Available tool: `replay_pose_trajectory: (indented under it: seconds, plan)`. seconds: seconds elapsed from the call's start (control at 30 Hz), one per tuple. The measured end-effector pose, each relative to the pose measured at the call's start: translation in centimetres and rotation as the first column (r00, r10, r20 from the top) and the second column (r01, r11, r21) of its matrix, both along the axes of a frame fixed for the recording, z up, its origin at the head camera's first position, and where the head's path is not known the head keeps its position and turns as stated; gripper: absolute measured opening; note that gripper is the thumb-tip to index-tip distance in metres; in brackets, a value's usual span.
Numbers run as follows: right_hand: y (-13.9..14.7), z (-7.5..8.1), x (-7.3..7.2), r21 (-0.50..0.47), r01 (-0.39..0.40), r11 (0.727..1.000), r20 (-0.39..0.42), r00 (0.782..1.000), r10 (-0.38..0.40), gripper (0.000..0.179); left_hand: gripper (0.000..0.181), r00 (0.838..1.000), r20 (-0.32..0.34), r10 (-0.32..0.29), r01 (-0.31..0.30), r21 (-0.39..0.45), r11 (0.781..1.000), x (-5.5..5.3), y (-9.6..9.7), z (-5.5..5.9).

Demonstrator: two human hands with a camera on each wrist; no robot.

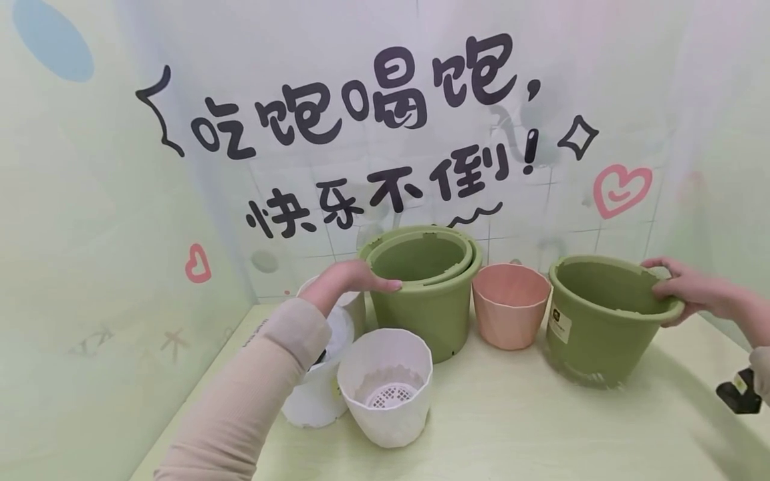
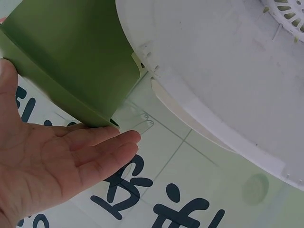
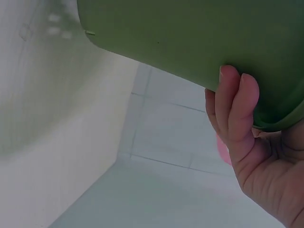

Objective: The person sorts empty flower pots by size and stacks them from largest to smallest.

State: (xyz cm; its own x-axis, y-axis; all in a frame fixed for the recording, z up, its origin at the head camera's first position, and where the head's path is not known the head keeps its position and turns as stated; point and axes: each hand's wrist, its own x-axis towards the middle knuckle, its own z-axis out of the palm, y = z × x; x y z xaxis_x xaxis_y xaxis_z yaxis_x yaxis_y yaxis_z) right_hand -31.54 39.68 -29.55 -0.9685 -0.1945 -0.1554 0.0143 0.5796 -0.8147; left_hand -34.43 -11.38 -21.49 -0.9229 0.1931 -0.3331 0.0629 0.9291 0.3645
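A large green flowerpot (image 1: pixel 607 341) with a pale label is at the right, tilted slightly, its lower edge blurred. My right hand (image 1: pixel 692 290) grips its rim from the right; in the right wrist view, the fingers (image 3: pixel 237 102) curl against its outer wall. Left of centre stands another green flowerpot (image 1: pixel 418 324) with a smaller green pot (image 1: pixel 421 257) nested inside. My left hand (image 1: pixel 355 277) is at the left of that stack's rim, thumb over the edge. In the left wrist view, its fingers (image 2: pixel 102 154) lie nearly straight beside the green wall.
A pink flowerpot (image 1: pixel 511 317) stands between the green ones. In front of the stack is a white flowerpot (image 1: pixel 391 424) with a perforated bottom. More white pots (image 1: pixel 313 401) stand to its left, partly behind my sleeve. A printed curtain (image 1: pixel 385 153) hangs behind the table (image 1: pixel 511 427).
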Motion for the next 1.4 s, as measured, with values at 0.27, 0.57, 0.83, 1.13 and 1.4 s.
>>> replay_pose_trajectory:
  seconds: [0.27, 0.57, 0.83, 1.13, 1.4]
  plan:
    - [-0.1, 5.4, 0.1, 0.062, 0.088, 0.994, -0.003, 0.996, -0.088, 0.063, 0.089, 1.000, -0.013, -0.007, 0.007, -0.013, 1.000, 0.0, 0.0, 0.0]
    - [-3.2, 12.1, -0.7, 0.062, 0.076, 0.995, -0.122, 0.990, -0.068, 0.061, 0.092, 1.000, -0.008, -0.005, 0.005, 0.039, 0.999, -0.1, 0.0, 0.1]
    - [-8.3, 16.2, -2.1, 0.015, 0.045, 0.999, -0.139, 0.989, -0.042, 0.070, 0.091, 1.000, -0.007, -0.022, 0.022, -0.044, 0.999, -0.2, 0.0, 0.1]
    - [-15.6, 18.5, -3.1, -0.079, 0.091, 0.993, -0.198, 0.974, -0.105, 0.069, 0.091, 1.000, -0.007, -0.029, 0.028, -0.103, 0.994, -0.3, 0.0, 0.0]
    - [-22.4, 18.5, -3.8, -0.141, 0.077, 0.987, -0.268, 0.957, -0.113, 0.068, 0.090, 0.998, -0.024, -0.052, 0.048, -0.131, 0.990, -0.2, 0.0, 0.1]
